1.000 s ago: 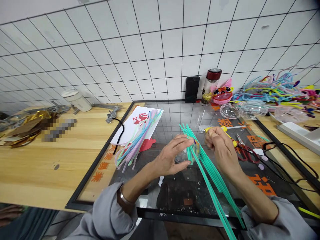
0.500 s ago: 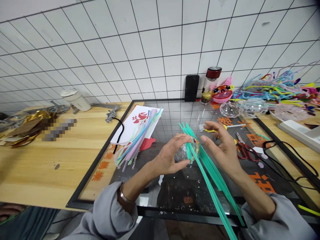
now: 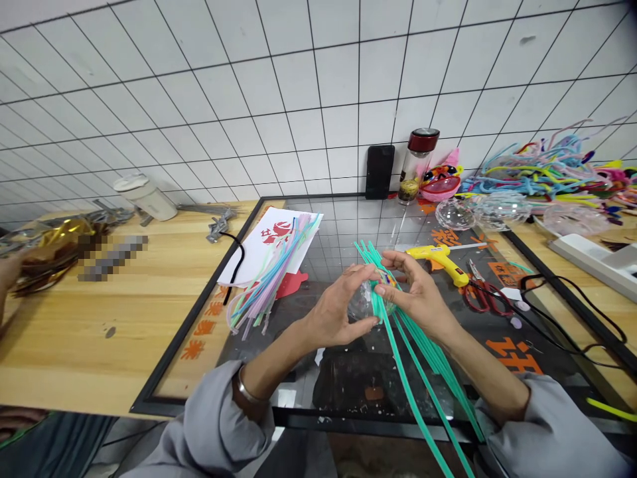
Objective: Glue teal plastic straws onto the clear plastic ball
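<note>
Head view, quick pls: what's the L hand (image 3: 343,307) doing?

Curled round a clear round thing (image 3: 359,304), fingers over the far side, thumb on the near side. So it's gripping, w/ short green pieces showing btwn fingers & thumb.

And the R hand (image 3: 417,292)?

Close in on the other side of the same thing. Thumb & index are bent, w/ a gap btwn them; thumb tip's over the green bits. Can't tell if it's pinching any or just touching.

So the thing's exact spot?

Btwn both hands, over the glass panel (image 3: 343,239), mostly hidden by fingers. Can't tell if it rests on the glass. There's a multicoloured patch by the R thumb.

Green stems (image 3: 438,362)?

Tips stick out just beyond the grip; long ends run back twd the wearer, past the R wrist & over the near edge.

What's R of the grip?

Yellow glue gun (image 3: 442,259) just past the R hand, lying flat, white stick out the back. Red-handled scissors (image 3: 478,297) near it, a bit closer in.

L of the grip?

Pastel stems (image 3: 279,272), loose bundle, partly on white paper (image 3: 249,247) w/ a red print.

Beyond it?

Phone (image 3: 379,172) upright at the wall, bottle (image 3: 417,169) w/ dark red lid just R.
</note>
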The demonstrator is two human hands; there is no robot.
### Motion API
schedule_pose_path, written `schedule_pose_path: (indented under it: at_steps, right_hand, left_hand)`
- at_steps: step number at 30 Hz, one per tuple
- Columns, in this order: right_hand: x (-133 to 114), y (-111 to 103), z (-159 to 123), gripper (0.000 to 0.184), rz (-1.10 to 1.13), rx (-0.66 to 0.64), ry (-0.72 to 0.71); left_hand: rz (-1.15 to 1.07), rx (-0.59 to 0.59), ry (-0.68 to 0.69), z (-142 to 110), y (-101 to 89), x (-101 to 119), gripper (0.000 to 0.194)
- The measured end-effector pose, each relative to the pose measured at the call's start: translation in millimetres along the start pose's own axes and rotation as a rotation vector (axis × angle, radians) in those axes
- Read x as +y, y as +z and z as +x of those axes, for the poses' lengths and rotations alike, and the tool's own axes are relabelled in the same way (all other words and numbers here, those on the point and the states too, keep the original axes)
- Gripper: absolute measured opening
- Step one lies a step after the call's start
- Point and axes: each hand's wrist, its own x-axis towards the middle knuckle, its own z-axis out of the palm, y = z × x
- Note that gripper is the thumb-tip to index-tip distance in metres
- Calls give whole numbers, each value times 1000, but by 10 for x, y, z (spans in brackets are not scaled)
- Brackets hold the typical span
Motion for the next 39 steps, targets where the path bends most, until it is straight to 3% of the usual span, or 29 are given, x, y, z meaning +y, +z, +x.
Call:
schedule_pose_path:
  at_steps: [6, 13, 16, 21, 27, 30, 34, 37, 39]
  right_hand:
    - [-18, -4, 5, 63, 35, -35, 84]
    - [-1, 0, -13, 72, -23, -88, 198]
    - [30, -19, -26, 71, -92, -156, 208]
    - [39, -65, -52, 75, -135, -245, 180]
    - [-11, -103, -60, 92, -91, -308, 155]
    - [-51, -94, -60, 93, -19, -303, 121]
    - [-122, -67, -79, 90, -8, -237, 103]
    - [-170, -55, -97, 88, -14, -201, 110]
    - [-189, -52, -105, 86, -16, -194, 103]
  left_hand:
    - [57, 15, -51, -3, -20, -4, 96]
    - [-89, -140, -555, 23, -101, 30, 123]
    - [-116, -185, -659, 41, -114, 48, 125]
    - [-71, -118, -574, 21, -96, 41, 123]
    - [86, 11, -159, -20, -52, -55, 112]
    - [117, 44, -65, -8, -42, -93, 108]
    - [58, 24, -69, 3, -56, -80, 117]
    - [-84, 0, -159, -7, -69, -37, 123]
    - [-261, 33, -251, -17, -72, -9, 116]
